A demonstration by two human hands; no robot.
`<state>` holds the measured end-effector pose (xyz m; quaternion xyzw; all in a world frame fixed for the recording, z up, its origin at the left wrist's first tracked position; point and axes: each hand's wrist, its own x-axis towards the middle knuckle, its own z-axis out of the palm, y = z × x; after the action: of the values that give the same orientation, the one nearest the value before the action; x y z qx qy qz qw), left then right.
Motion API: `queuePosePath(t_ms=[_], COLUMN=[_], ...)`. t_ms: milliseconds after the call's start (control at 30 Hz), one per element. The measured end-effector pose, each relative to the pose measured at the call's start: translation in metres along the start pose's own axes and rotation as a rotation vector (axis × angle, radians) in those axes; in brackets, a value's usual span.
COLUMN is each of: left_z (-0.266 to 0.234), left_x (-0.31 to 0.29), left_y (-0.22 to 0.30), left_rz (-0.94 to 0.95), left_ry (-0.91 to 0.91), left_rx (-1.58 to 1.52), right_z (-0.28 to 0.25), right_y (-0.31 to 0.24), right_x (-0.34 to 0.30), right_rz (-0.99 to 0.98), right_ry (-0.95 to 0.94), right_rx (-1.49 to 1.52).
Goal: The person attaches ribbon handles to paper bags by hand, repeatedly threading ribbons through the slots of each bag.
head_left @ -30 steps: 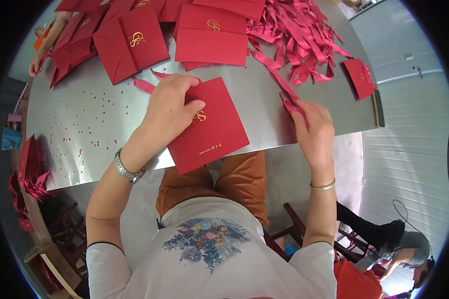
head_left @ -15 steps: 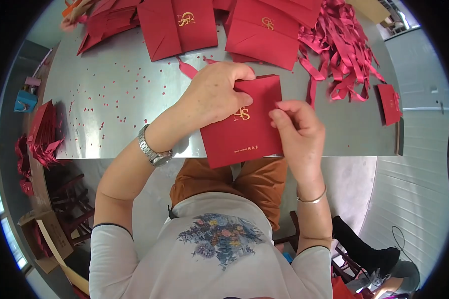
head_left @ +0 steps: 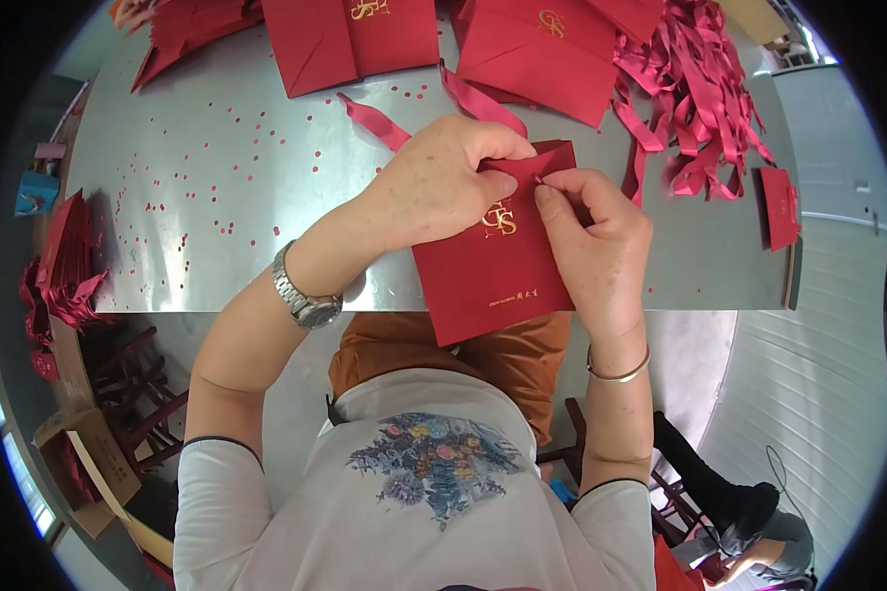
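A small red paper bag (head_left: 493,271) with gold print lies flat, tilted, its lower end jutting past the table's near edge. My left hand (head_left: 453,182) is closed on its upper part, thumb on the front face and fingers over the top. At the bag's upper right, my right hand (head_left: 601,222) pinches finger and thumb together. A tiny dark-red tip shows at that pinch, too small to name. Beyond my left hand, a pink-red ribbon (head_left: 375,123) and another ribbon length (head_left: 483,101) stick out; where they run behind the hand and bag is hidden.
Larger red paper bags (head_left: 394,49) lie along the far side, beside a heap of red ribbons (head_left: 695,108). Small red paper dots scatter over the metal table (head_left: 168,138). Red bags (head_left: 64,241) stand at left; a small one (head_left: 779,207) lies right. Another person (head_left: 779,552) is at lower right.
The bag and both hands have shifted slightly right. My right hand has risen from the bag's right edge to near its top, close to my left thumb. More ribbon shows beyond my left hand.
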<state>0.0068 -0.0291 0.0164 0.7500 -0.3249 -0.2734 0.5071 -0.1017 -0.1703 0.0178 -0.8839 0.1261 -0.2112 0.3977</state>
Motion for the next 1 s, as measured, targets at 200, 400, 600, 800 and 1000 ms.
queuePosePath(t_ms=[200, 400, 600, 800, 1000], left_z=[0.006, 0.011, 0.007, 0.005, -0.017], left_x=[-0.004, -0.004, -0.005, -0.009, 0.006], left_y=[-0.003, -0.007, -0.008, -0.004, 0.003], left_rz=[0.202, 0.282, 0.240, 0.235, 0.211], left_ry=[0.082, 0.134, 0.136, 0.128, 0.003], left_rx=[0.230, 0.404, 0.368, 0.281, 0.181], right_z=[-0.004, 0.001, 0.001, -0.001, -0.005], right_y=[0.001, -0.010, -0.018, -0.007, -0.007], right_x=[0.011, 0.022, 0.024, 0.023, 0.011], right_rz=[0.268, 0.130, 0.068, 0.116, 0.113], right_ry=[-0.146, -0.182, -0.222, -0.271, -0.248], right_rx=[0.093, -0.181, -0.289, -0.065, -0.115])
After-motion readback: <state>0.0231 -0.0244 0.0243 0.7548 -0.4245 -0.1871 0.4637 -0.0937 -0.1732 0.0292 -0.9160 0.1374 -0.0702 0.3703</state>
